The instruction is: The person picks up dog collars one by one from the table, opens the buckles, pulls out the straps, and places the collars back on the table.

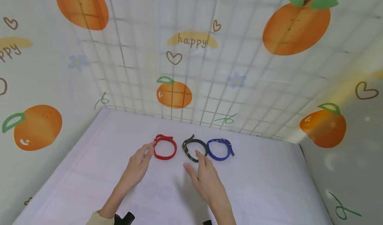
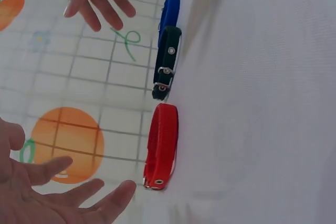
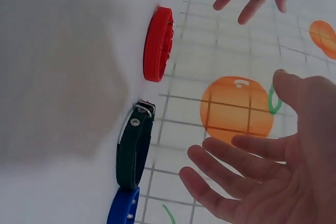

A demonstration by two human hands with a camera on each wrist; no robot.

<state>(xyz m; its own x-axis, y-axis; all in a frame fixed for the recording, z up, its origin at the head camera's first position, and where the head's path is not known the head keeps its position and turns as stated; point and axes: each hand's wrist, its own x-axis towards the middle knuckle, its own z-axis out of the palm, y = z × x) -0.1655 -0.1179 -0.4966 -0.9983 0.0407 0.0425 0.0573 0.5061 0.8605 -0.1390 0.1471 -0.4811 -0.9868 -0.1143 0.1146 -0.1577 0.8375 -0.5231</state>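
Observation:
Three buckled collars stand in a row on the white surface, each fastened into a ring: a red collar [image 1: 165,158], a dark green collar [image 1: 191,140] and a blue collar [image 1: 219,159]. The green and blue ones touch; a gap separates the red one. My left hand [image 1: 138,165] is beside the red collar's left side, fingers extended, holding nothing. Near the front of the green collar is my right hand [image 1: 207,178], thumb and fingers spread and holding nothing. In the left wrist view metal eyelets and a buckle show on the green collar [image 2: 169,51].
A white cloth [image 1: 269,185] covers the table. Behind it rises a grid-patterned back wall [image 1: 137,82] printed with oranges, and side walls [image 1: 30,75] stand left and right. Black wrist straps [image 1: 125,218] show at the bottom edge.

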